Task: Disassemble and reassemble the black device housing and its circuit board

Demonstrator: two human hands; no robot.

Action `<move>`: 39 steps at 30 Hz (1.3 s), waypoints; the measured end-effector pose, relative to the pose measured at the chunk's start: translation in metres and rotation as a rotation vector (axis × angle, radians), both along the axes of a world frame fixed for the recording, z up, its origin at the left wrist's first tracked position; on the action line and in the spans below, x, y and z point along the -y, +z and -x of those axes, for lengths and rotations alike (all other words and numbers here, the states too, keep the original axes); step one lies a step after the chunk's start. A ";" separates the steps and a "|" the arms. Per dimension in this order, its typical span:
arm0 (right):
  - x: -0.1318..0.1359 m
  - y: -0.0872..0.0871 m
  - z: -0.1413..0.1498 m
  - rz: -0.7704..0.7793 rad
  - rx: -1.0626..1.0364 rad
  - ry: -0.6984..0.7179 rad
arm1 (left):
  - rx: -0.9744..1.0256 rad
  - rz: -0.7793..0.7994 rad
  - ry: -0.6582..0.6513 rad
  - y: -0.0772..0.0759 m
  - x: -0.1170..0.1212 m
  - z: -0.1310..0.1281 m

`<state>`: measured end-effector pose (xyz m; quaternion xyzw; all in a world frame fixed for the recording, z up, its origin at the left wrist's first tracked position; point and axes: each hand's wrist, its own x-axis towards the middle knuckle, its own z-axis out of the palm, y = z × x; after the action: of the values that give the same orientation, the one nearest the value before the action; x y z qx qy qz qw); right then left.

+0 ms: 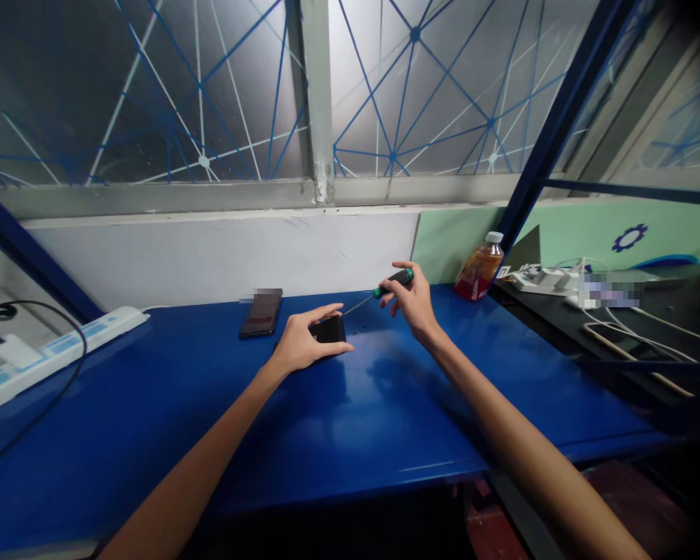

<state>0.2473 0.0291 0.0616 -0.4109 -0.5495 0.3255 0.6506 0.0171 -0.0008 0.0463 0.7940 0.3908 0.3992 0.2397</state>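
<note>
- Black box [330, 330] is the thing being worked on, sitting on the blue table [332, 435]. Long axis runs roughly left to right, with the right-hand end swung slightly away from the person. Part of it's hidden under a hand, so I can't make out the other end properly.
- Left hand [296, 339] has hold of the box, curved in a half-open C: thumb along the near side, fingers along the far side.
- Screwdriver [393, 285] comes at the box's right-hand end on a slant. Butt of the handle is up and to the right, thin shaft aims down-left, tip right by the box's far corner. Can't tell if it's actually touching.
- Right hand [413, 302] is right of the box, mostly closed, pinching that green-and-black handle, with a couple of fingers loosely curled.
- Tiny dark specks [355, 333] lie just right of the box, too small to identify.
- Dark phone [260, 313] lies flat, left of the box and a bit beyond it.
- Drink bottle [479, 264] with a white cap stands well to the box's right, farther back.
- White power strip [110, 325] is way off to the box's left.
</note>
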 end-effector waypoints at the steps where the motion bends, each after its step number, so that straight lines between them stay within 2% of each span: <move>1: 0.000 0.000 0.000 -0.003 0.000 0.002 | -0.001 0.003 0.001 0.000 0.000 0.000; 4: 0.002 0.000 -0.001 -0.011 0.057 -0.051 | -0.006 0.010 0.000 0.000 0.000 -0.001; 9: 0.005 -0.003 -0.003 -0.022 0.202 -0.216 | -0.007 -0.010 -0.004 0.000 0.000 0.000; 11: 0.005 -0.003 -0.003 -0.007 0.196 -0.200 | -0.006 -0.020 -0.004 -0.001 -0.001 0.000; 17: 0.002 0.001 -0.001 0.040 0.028 0.010 | -0.008 -0.032 -0.001 -0.001 -0.001 0.001; 24: 0.006 0.002 0.000 -0.069 0.108 -0.118 | -0.006 -0.028 0.001 0.002 0.000 0.002; 34: 0.005 0.004 0.001 0.004 0.005 0.028 | -0.001 -0.012 -0.011 0.000 0.000 0.001; 39: 0.003 0.001 -0.002 -0.033 0.103 -0.101 | -0.016 -0.013 -0.006 0.002 0.001 0.001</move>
<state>0.2490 0.0258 0.0621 -0.4436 -0.5659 0.2617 0.6438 0.0164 -0.0018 0.0487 0.7997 0.3879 0.3948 0.2326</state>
